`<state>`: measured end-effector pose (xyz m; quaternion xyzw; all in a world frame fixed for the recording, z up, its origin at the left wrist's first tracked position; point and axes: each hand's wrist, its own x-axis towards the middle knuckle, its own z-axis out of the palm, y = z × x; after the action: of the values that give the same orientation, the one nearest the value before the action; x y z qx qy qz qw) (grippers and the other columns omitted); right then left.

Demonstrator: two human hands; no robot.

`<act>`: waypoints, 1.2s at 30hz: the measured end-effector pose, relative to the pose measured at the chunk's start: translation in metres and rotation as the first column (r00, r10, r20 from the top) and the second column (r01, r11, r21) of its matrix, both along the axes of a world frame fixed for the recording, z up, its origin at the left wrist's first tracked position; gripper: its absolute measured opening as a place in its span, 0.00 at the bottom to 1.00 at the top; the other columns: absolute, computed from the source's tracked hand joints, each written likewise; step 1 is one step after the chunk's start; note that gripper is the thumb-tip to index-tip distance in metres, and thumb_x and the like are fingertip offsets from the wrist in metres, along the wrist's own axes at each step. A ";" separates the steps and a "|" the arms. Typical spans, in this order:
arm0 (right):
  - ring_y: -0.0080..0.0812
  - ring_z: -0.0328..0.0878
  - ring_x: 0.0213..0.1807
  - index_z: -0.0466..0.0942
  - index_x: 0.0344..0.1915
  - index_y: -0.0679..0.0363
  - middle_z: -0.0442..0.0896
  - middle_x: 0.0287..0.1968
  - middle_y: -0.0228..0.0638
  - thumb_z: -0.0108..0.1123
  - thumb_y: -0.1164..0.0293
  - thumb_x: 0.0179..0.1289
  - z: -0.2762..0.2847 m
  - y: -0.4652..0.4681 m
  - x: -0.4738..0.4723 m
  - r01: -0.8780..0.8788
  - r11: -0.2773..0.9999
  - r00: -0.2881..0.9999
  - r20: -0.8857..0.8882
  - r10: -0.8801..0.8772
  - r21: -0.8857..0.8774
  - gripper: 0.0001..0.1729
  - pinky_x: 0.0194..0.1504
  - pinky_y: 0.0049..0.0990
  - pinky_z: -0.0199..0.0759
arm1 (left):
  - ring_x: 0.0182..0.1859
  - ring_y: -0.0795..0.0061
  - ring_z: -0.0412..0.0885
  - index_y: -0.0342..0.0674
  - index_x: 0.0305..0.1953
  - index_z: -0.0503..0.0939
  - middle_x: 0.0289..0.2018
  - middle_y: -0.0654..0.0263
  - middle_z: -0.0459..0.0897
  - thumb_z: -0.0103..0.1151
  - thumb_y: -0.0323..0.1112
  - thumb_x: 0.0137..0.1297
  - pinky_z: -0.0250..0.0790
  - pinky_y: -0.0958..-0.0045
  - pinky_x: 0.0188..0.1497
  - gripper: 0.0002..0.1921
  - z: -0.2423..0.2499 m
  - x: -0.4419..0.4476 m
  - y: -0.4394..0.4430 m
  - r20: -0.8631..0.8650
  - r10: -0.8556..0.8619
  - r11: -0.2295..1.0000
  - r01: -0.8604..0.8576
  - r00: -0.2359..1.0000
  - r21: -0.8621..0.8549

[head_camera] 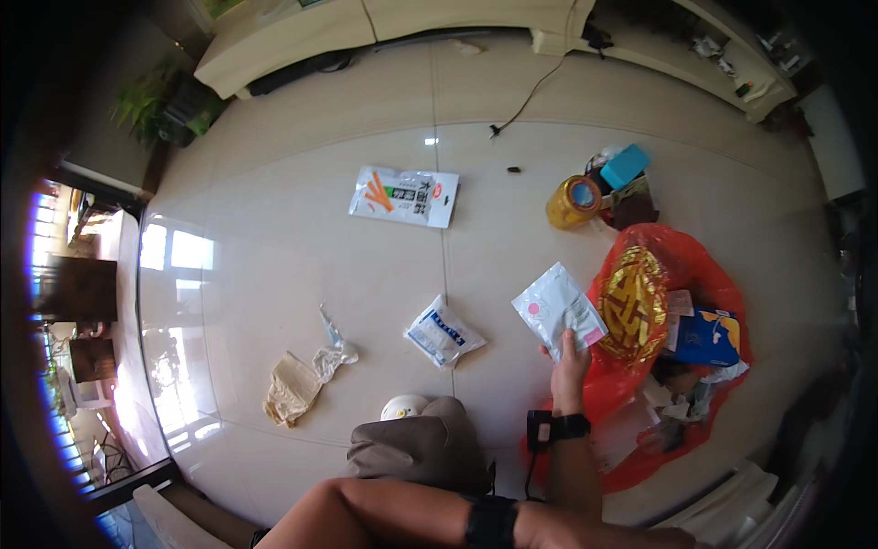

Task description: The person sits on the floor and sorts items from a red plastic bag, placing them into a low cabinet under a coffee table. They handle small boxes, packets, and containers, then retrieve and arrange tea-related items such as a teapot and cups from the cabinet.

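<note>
My right hand (571,364) grips the lower edge of a small white packet (554,305) with pink markings, thumb on top. Beside it lies a red plastic bag (710,264) with a gold printed design; a blue box (703,337) and crumpled scraps show in its opening. My left forearm crosses low in the picture, and my left hand (597,535) lies at the bottom edge by my right forearm, its fingers not clear. A white packet with a blue band (444,334) rests on the tiled floor left of the held packet.
A white snack pouch (403,197) lies farther off. A yellow-filled jar (574,202) and a light-blue box (625,167) stand beyond the bag. At left are a crumpled beige cloth or wrapper (293,388) and clear plastic (334,357). A cable (531,99) hangs from a low cabinet (453,17).
</note>
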<state>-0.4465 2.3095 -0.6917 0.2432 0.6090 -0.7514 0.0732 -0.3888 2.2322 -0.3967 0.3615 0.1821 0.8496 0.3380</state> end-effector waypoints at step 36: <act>0.45 0.77 0.46 0.66 0.61 0.62 0.80 0.47 0.40 0.73 0.58 0.47 -0.062 -0.152 0.044 -0.392 0.114 0.572 0.145 0.807 0.913 0.43 0.49 0.40 0.72 | 0.55 0.62 0.76 0.33 0.64 0.63 0.54 0.56 0.76 0.68 0.45 0.44 0.69 0.66 0.57 0.45 -0.217 0.172 -0.362 0.317 0.826 0.354 0.010 0.467 -0.935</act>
<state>-0.4022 2.1572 -0.7540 -0.1914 0.9437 -0.2427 0.1181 -0.2167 1.8700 -0.6135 -0.3271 0.5039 0.7607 0.2459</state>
